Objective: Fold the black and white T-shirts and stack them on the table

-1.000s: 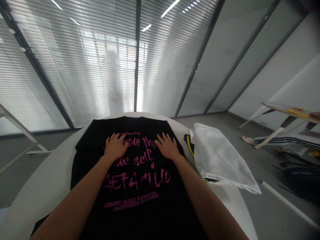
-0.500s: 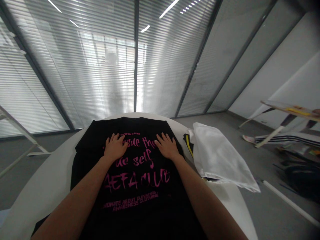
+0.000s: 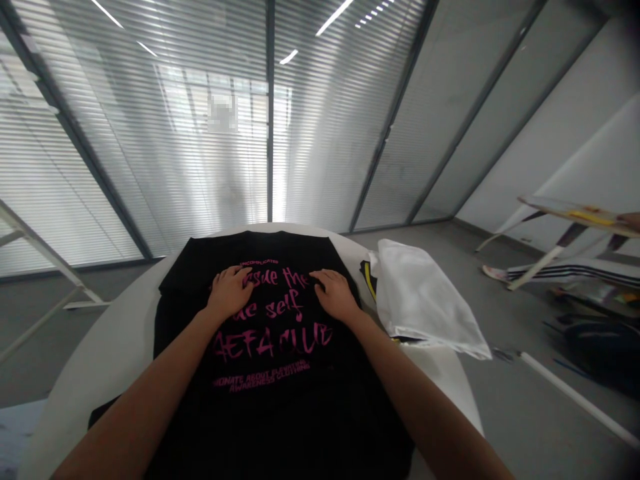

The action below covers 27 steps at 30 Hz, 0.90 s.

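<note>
A black T-shirt [image 3: 280, 423] with pink lettering lies spread over a round white table [image 3: 70, 380]. My left hand [image 3: 231, 291] rests on the upper left of the print, its fingers slightly curved and covering some letters. On the other side of the print, my right hand [image 3: 336, 293] touches the shirt with its fingers bent and the thumb apart. No cloth shows pinched in either hand. To the right of the shirt is a folded white cloth [image 3: 425, 293], with a black and yellow edge [image 3: 369, 279] showing beside it.
Glass panels with blinds [image 3: 210, 160] stand behind the table. At the right are a wooden-topped table [image 3: 575, 215] with things on it, part of a person's striped trouser leg [image 3: 560, 272], and dark items [image 3: 600, 347] on the floor. A white metal frame [image 3: 47, 247] stands at left.
My fingers were spread flat on the print; now they are more bent and drawn together. The shirt's lower part and the white cloth appear shifted slightly up in view.
</note>
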Tool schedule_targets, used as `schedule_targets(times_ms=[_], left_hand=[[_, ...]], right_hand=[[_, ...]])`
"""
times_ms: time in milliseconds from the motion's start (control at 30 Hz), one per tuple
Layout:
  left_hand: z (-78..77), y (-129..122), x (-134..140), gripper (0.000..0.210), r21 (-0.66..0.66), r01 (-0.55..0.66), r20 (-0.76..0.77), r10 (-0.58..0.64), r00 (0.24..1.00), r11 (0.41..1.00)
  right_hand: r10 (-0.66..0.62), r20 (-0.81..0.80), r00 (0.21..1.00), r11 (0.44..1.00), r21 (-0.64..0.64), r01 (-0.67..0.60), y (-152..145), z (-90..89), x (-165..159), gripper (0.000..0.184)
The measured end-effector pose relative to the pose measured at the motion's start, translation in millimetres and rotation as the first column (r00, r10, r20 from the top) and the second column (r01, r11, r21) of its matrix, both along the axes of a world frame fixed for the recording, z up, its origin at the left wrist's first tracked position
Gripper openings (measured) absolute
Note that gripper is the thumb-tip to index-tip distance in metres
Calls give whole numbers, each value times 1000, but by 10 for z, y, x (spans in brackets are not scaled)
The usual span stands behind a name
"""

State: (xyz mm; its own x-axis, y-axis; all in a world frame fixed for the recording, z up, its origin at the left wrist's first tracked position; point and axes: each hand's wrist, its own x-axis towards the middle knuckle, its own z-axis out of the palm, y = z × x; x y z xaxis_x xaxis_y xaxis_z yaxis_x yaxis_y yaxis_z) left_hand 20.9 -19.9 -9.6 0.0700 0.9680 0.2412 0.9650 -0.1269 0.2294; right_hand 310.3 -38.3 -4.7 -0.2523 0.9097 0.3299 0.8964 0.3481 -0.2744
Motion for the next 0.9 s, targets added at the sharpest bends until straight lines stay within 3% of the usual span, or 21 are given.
schedule_targets(times_ms=[200, 300, 367, 433, 533, 667, 767, 900], left_hand=[[85, -484, -44, 47, -26, 20, -127, -23, 992, 999], [49, -757, -113, 47, -27, 28, -172, -32, 985, 999], [16, -896, -158, 48, -23, 43, -194, -47, 980, 999], [-10, -982, -184, 50, -31, 54, -205, -59, 977, 998], [-16, -1036, -167, 50, -48, 51, -211, -60, 976, 998], [35, -1131, -76, 51, -25, -17, -235, 11, 972, 1000], [109, -1266, -14, 52, -12, -92, -253, 86, 964, 996], [230, -1411, 34, 48, -84, 18, -269, -40, 962, 996]], right_hand=[[-32, 162, 986, 996, -75, 45, -658, 63, 40, 41], [-193, 190, 963, 978, -44, 205, -886, 57, 67, 43], [-330, 176, 927, 938, -54, 344, -948, 46, 79, 49], [-421, 155, 894, 890, -119, 440, -929, 36, 95, 55], [-475, 82, 876, 855, -191, 481, -765, 39, 151, 59], [-408, -188, 893, 888, -307, 341, -427, 89, 278, 54], [-357, -279, 891, 900, -359, 248, -237, 116, 340, 49], [-328, -368, 870, 911, -368, 188, -110, 135, 344, 47]])
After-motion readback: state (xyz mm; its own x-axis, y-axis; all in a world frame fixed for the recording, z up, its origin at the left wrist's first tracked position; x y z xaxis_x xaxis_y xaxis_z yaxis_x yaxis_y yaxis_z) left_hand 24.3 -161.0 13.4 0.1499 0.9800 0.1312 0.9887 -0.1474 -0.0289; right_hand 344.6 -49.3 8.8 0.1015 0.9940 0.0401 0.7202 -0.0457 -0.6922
